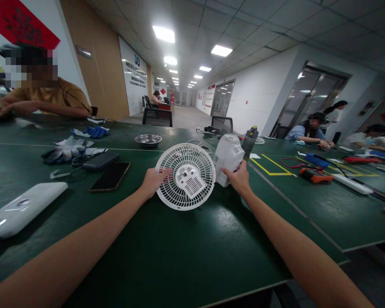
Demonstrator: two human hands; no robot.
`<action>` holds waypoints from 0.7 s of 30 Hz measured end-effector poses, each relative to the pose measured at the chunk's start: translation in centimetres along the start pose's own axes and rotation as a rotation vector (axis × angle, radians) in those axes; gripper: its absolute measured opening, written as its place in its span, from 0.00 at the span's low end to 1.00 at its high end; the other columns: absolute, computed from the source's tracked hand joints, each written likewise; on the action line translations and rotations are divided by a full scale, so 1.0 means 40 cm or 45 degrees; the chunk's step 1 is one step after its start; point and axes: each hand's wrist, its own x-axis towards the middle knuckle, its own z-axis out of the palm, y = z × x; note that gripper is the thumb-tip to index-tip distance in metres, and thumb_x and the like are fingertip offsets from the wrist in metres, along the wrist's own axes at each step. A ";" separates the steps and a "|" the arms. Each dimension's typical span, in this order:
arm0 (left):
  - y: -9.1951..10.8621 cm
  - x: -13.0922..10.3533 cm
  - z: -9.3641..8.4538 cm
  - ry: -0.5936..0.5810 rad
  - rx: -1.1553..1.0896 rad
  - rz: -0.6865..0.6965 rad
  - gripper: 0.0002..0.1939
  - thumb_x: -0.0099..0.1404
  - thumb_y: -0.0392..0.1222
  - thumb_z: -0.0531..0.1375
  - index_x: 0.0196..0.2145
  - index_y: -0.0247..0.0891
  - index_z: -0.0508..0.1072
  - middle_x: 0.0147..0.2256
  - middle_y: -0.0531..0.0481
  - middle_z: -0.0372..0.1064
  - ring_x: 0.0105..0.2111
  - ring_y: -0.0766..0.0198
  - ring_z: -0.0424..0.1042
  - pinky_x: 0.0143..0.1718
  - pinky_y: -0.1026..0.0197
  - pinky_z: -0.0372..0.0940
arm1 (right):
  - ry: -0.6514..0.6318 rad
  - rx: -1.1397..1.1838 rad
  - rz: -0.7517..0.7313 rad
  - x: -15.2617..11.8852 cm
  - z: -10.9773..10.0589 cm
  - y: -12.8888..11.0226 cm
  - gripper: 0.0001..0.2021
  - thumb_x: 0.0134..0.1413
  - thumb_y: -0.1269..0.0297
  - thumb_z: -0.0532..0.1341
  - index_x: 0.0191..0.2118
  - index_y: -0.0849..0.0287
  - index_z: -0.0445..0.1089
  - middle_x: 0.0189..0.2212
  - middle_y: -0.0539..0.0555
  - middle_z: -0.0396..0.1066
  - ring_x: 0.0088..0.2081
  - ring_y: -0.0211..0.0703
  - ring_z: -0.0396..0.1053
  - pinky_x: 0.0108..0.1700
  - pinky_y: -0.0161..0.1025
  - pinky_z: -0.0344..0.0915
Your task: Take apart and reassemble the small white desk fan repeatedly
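My left hand grips the left rim of a round white fan grille, thumb over the front and fingers behind it. The grille is tilted up over the green table, with a slotted plate at its centre. In my right hand is a white plastic fan housing, with vents near its top. It is held upright just right of the grille; the two look very close, and I cannot tell if they touch. A thin cable shows behind the grille.
A metal bowl sits behind the grille, and a dark bottle behind the housing. Leftward lie a phone, a black power bank, gloves and a white device. An orange meter lies right. Other people sit around the table.
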 end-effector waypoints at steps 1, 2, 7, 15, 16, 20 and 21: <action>0.001 -0.001 0.001 0.007 -0.002 0.000 0.12 0.55 0.43 0.67 0.34 0.31 0.77 0.31 0.43 0.78 0.30 0.56 0.77 0.35 0.54 0.73 | 0.031 0.010 0.001 0.010 -0.008 0.009 0.36 0.35 0.45 0.68 0.50 0.53 0.57 0.43 0.57 0.73 0.41 0.55 0.72 0.43 0.49 0.67; 0.003 -0.002 0.002 0.009 -0.002 -0.008 0.12 0.55 0.43 0.67 0.34 0.31 0.77 0.30 0.43 0.78 0.30 0.57 0.77 0.36 0.54 0.73 | 0.061 0.021 0.003 0.022 -0.019 0.021 0.36 0.35 0.45 0.68 0.50 0.53 0.57 0.43 0.57 0.73 0.41 0.55 0.72 0.43 0.49 0.67; 0.007 -0.004 0.001 -0.004 0.007 -0.047 0.12 0.56 0.42 0.67 0.35 0.32 0.77 0.32 0.42 0.78 0.31 0.56 0.78 0.36 0.53 0.73 | 0.190 -0.028 0.092 0.076 -0.075 0.098 0.37 0.34 0.48 0.68 0.51 0.54 0.57 0.44 0.58 0.72 0.43 0.55 0.71 0.46 0.51 0.66; -0.005 0.004 -0.003 -0.027 0.006 -0.028 0.13 0.56 0.44 0.67 0.36 0.32 0.77 0.33 0.42 0.78 0.32 0.55 0.78 0.37 0.52 0.73 | 0.144 0.007 0.197 0.099 -0.091 0.161 0.38 0.34 0.50 0.68 0.52 0.54 0.56 0.46 0.57 0.70 0.44 0.55 0.70 0.48 0.51 0.65; -0.005 0.004 -0.003 -0.027 0.004 -0.024 0.13 0.56 0.44 0.67 0.36 0.31 0.77 0.32 0.42 0.78 0.32 0.55 0.78 0.37 0.52 0.73 | 0.131 0.021 0.192 0.099 -0.089 0.161 0.38 0.34 0.50 0.68 0.53 0.54 0.55 0.46 0.57 0.70 0.44 0.54 0.70 0.48 0.51 0.65; -0.002 0.001 0.000 0.004 0.011 -0.020 0.12 0.56 0.43 0.67 0.34 0.31 0.77 0.31 0.43 0.78 0.30 0.56 0.78 0.37 0.53 0.73 | 0.175 0.093 0.081 0.099 -0.091 0.146 0.43 0.38 0.49 0.67 0.58 0.57 0.51 0.47 0.59 0.69 0.44 0.52 0.69 0.48 0.50 0.64; -0.001 0.001 0.000 0.003 0.006 -0.025 0.12 0.56 0.43 0.67 0.35 0.31 0.77 0.31 0.43 0.78 0.30 0.57 0.78 0.37 0.53 0.73 | 0.215 0.102 0.037 0.099 -0.094 0.140 0.42 0.39 0.49 0.67 0.59 0.58 0.51 0.47 0.59 0.68 0.44 0.52 0.69 0.49 0.50 0.64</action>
